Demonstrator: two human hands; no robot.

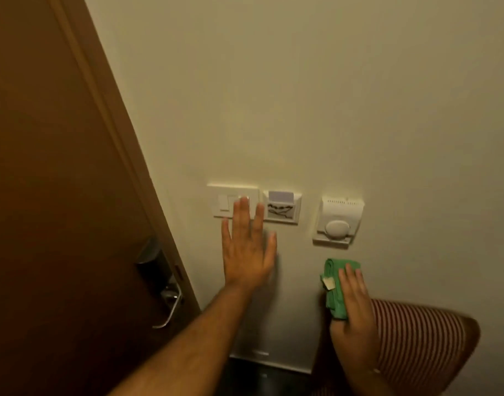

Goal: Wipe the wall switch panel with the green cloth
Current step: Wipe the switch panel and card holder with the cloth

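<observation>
A white wall switch panel (225, 200) is mounted on the cream wall, just right of the door frame. My left hand (246, 247) lies flat against the wall with fingers spread; its fingertips cover the panel's right part and lower edge. A folded green cloth (335, 284) with a small tag is pressed to the wall lower right, below the thermostat. My right hand (355, 307) holds the cloth, fingers over it, well apart from the switch panel.
A key-card holder (282, 208) with a card sits right of the panel. A white thermostat (338, 222) with a round dial hangs further right. A brown door (44, 195) with a metal handle (167, 304) fills the left. A striped chair back (422, 344) stands at lower right.
</observation>
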